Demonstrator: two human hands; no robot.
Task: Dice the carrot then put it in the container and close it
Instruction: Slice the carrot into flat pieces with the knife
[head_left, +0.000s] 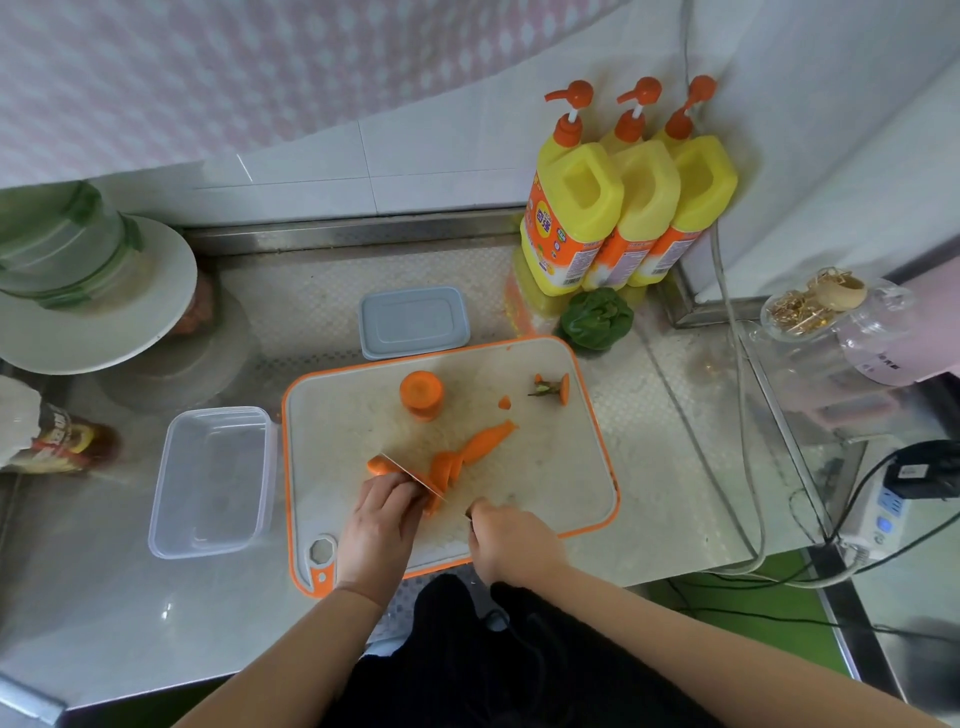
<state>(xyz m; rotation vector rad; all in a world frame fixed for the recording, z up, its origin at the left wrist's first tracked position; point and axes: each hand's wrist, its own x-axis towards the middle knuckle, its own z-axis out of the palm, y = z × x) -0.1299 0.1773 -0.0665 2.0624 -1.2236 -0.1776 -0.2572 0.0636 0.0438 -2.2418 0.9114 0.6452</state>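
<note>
Both hands work at the cutting board's (545, 467) near edge: the left hand (382, 525) curls over a carrot piece (379, 464), the right hand (511, 540) grips a knife (413, 475) slicing it. Slices (447, 467) lie beside. Clear container (213, 480) sits left, lid (414, 321) behind. Bottle labels (563, 239) are unreadable.

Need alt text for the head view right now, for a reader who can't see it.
On an orange-rimmed cutting board, the left hand holds a carrot piece while the right hand slices it with a knife. An open clear container sits left; its grey lid lies behind.
</note>
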